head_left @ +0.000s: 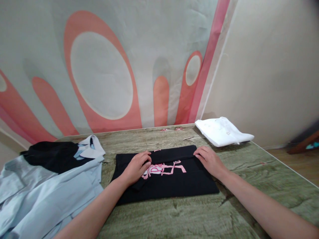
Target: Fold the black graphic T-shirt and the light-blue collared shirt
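A black T-shirt (pixel 171 187) with a pink and white printed figure lies folded flat on the table, its far edge turned over into a strip. My left hand (pixel 138 167) rests over the left part of the shirt, beside the print, fingers curled in on the cloth at the strip. At the strip's right end, my right hand (pixel 208 161) pinches the cloth between thumb and fingers. Part of the print is hidden by my left hand.
Loosely heaped light blue and black garments (pixel 57 186) with a white collar lie at the left. A folded white garment (pixel 223 132) sits at the far right by the edge of the wood-patterned table (pixel 169 219). Behind stands a wall with a coral pattern (pixel 139 83).
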